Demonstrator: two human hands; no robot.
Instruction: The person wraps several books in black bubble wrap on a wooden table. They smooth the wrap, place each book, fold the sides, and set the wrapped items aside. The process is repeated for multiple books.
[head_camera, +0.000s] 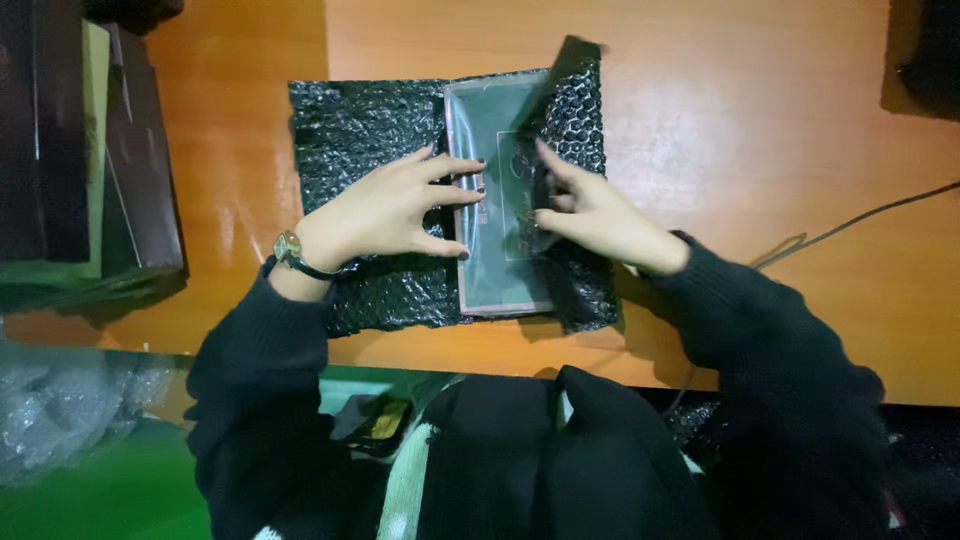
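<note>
At the left edge of the orange wooden tabletop, a stack of dark flat boxes stands on end, well apart from the work area. A sheet of black bubble wrap lies spread flat near the middle of the tabletop, closer to the near edge than to the far one.

The left hand, with a wristwatch on its wrist, rests open and palm down on the bubble wrap; its spread fingertips press on the left border of a flat grey-green packet in a clear sleeve. The packet lies lengthwise on the right half of the bubble wrap, its long sides running from the far edge toward the near edge.

The right hand lies on the right side of the packet, thumb and fingers pinched on the edge of the bubble wrap flap, which is folded up and partly over the packet.

A thin dark cable runs across the right part of the tabletop toward the right edge.
</note>
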